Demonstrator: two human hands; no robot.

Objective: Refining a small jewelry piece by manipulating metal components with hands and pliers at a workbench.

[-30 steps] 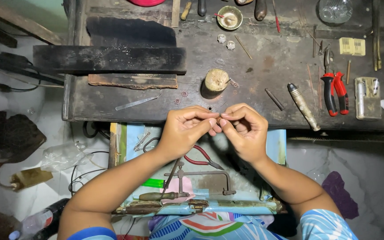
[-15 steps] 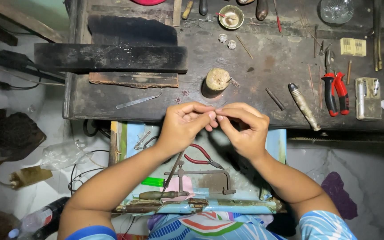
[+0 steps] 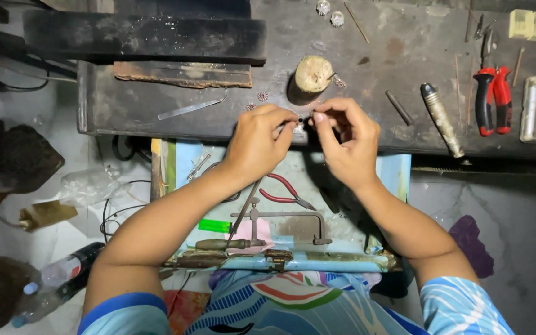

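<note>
My left hand (image 3: 259, 140) and my right hand (image 3: 347, 142) meet fingertip to fingertip at the near edge of a dark workbench (image 3: 125, 108). Between the pinched fingers sits a tiny metal piece (image 3: 299, 124), too small to make out. Both hands pinch it from either side. Just behind the fingers stands a short round wooden peg (image 3: 312, 74).
Red-handled pliers (image 3: 492, 99), a metal-tipped hand tool (image 3: 442, 119) and a flat metal blade (image 3: 190, 107) lie on the bench. Below my hands an open blue drawer (image 3: 398, 177) holds small red pliers (image 3: 283, 192) and a jeweller's saw frame (image 3: 286, 226). Plastic bottles (image 3: 57, 279) lie on the floor at left.
My hands have stayed together on the small piece, with the fingers shifting slightly. The view has tilted, so the bench and hands sit differently in frame.
</note>
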